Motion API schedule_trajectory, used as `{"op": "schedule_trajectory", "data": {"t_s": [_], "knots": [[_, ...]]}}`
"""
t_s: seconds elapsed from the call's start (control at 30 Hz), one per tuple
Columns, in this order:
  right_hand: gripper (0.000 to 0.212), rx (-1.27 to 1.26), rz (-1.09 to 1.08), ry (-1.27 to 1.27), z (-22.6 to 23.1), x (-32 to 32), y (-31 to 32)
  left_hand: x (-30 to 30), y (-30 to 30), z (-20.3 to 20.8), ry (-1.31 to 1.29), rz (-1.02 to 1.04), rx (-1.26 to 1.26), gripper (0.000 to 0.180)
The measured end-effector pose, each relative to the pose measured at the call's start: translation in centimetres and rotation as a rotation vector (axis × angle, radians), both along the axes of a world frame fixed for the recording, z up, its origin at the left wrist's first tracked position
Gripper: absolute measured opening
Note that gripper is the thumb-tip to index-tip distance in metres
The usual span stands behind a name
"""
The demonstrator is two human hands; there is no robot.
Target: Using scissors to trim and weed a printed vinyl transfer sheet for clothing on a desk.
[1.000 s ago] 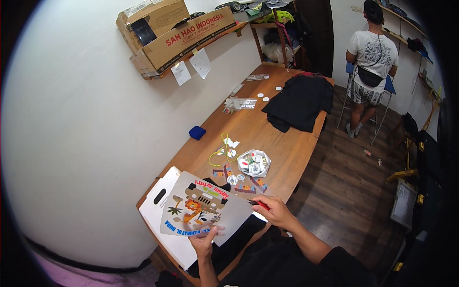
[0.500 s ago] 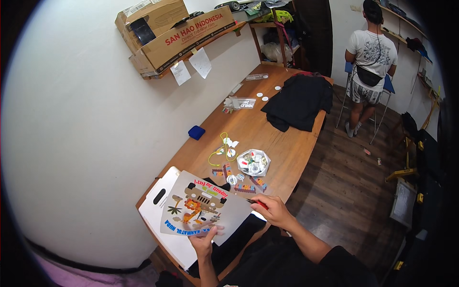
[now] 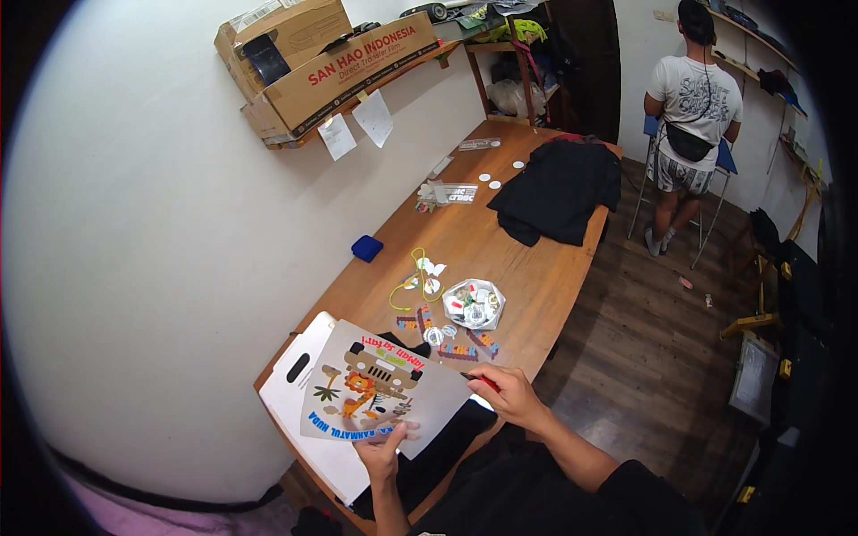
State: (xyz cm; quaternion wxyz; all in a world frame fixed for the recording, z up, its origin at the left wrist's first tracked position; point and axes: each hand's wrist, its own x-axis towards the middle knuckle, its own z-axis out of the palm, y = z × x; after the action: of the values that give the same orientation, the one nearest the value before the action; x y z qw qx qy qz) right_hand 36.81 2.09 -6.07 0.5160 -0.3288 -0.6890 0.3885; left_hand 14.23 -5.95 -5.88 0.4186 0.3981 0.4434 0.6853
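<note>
head cam | l grip point(image 3: 380, 456): holding ptd film point(image 3: 433, 393) | r grip point(image 3: 514, 396): holding red tool point(image 3: 485, 381)

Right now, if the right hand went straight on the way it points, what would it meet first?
Likely the printed sheet: the right hand grips a red-handled tool pointing leftward, its tip near the sheet's right edge. Whether they touch is hard to tell.

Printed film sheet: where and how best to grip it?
Probably pinch the printed film sheet by its blank right margin, coming from the near right: it is thin, and that strip carries no print. Stay clear of the red-handled tool at the sheet's far right corner.
</note>
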Motion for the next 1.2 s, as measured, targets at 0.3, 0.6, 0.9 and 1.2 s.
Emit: {"op": "schedule_trajectory", "data": {"t_s": [0.3, 0.6, 0.9, 1.2], "knots": [[0.019, -0.063, 0.004, 0.020, 0.3, 0.3, -0.1, 0.0, -0.1, 0.0, -0.002, -0.002, -0.006, 0.061], [0.021, -0.072, 0.082, -0.005, 0.9, 1.3, 0.4, 0.1, 0.0, 0.0, 0.015, 0.004, 0.008, 0.057], [0.025, 0.038, 0.066, -0.043, 0.5, 1.2, 0.4, -0.2, 0.0, 0.0, 0.033, -0.027, -0.053, 0.059], [0.023, 0.060, 0.035, -0.026, 0.3, 1.0, 0.1, 0.4, -0.2, 0.4, 0.031, -0.001, -0.004, 0.046]]}}
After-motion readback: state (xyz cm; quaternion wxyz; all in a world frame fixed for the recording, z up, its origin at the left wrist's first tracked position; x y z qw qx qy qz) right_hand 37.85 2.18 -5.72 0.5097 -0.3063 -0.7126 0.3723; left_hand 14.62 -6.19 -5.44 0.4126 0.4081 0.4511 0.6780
